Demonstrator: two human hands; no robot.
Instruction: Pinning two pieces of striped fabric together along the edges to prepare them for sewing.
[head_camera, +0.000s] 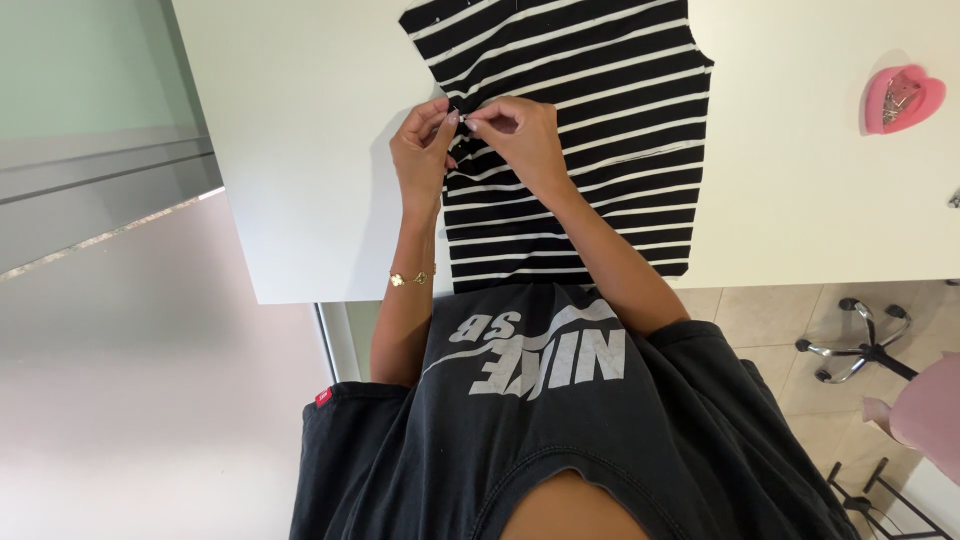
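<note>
- Both hands meet at the left edge of the striped fabric (590, 150): left hand (422, 150) and right hand (520, 135), fingertips pinched together on a tiny pin-like item, too small to identify.
- Striped fabric lies flat on the white surface (300, 150), black with white stripes.
- Pink heart-shaped dish (900, 98) sits well right of the fabric.
- Gold bracelet (411, 278) on left wrist.

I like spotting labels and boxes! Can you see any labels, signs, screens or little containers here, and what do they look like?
Heart-shaped container: pink, on the white table, far right, holding small metal pins.
Shirt print: pale grey lettering and swoosh on the person's dark top.
Red tag: tiny, on the sleeve edge.
No signs or screens.
</note>
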